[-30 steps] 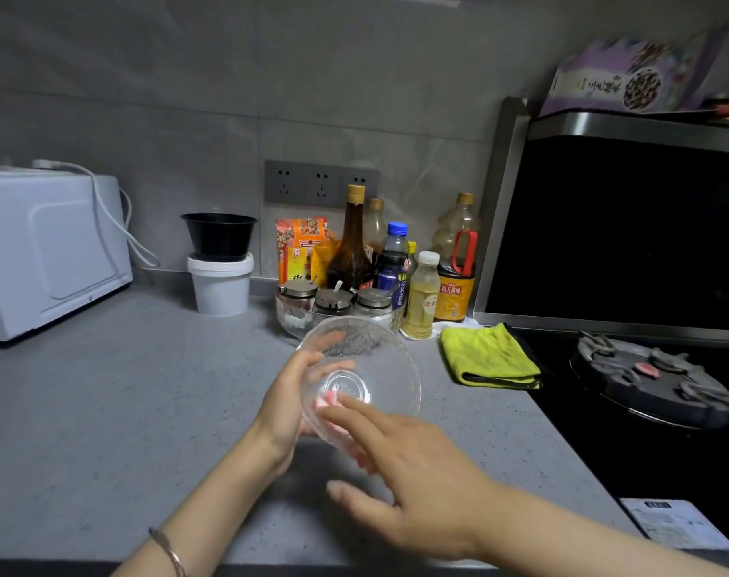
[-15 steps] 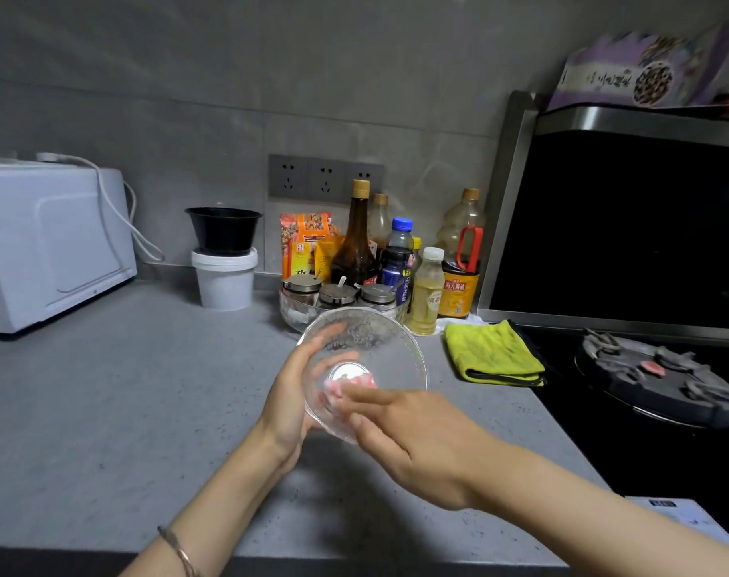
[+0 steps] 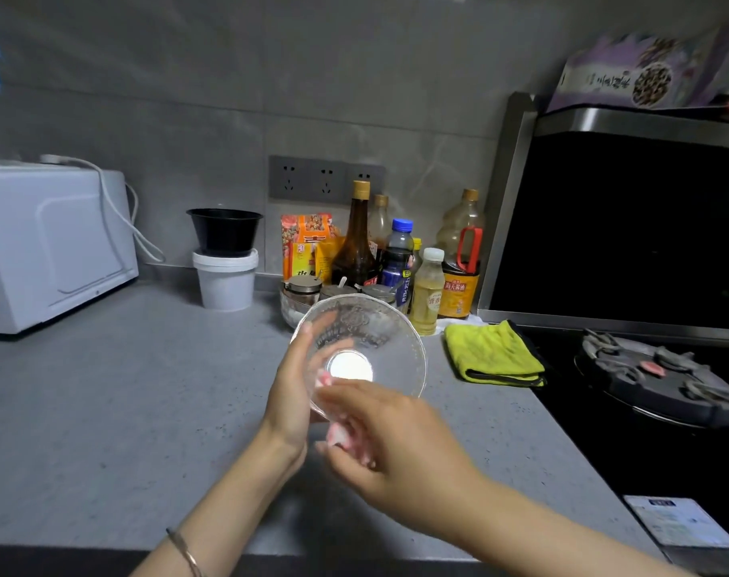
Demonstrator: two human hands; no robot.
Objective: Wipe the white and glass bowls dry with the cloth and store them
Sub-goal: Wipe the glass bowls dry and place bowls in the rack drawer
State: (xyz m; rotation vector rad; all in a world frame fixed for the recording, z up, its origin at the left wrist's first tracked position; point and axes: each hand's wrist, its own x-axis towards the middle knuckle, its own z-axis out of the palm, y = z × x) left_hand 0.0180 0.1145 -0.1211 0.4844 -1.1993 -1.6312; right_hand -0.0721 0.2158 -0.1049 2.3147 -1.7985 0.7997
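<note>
My left hand [image 3: 292,393] holds a clear glass bowl [image 3: 381,339] tilted on edge above the grey counter [image 3: 104,410], with the thumb and fingers around its left rim. My right hand [image 3: 396,447] is at the bowl's lower rim. Its index finger lies along the edge and its other fingers curl under, blurred by motion. A folded yellow-green cloth [image 3: 494,354] lies on the counter to the right of the bowl, apart from both hands. I see no white bowl.
Behind the bowl stand several sauce bottles [image 3: 356,239] and lidded spice jars [image 3: 302,287]. A black bowl [image 3: 225,229] sits on a white tub [image 3: 225,283] at the back. A white microwave [image 3: 50,243] is at the left, a black stove with a burner [image 3: 658,376] at the right.
My right hand came in from below, touched the bowl's base, then slid down to its lower rim. The bowl has risen slightly and tilted more upright in my left hand.
</note>
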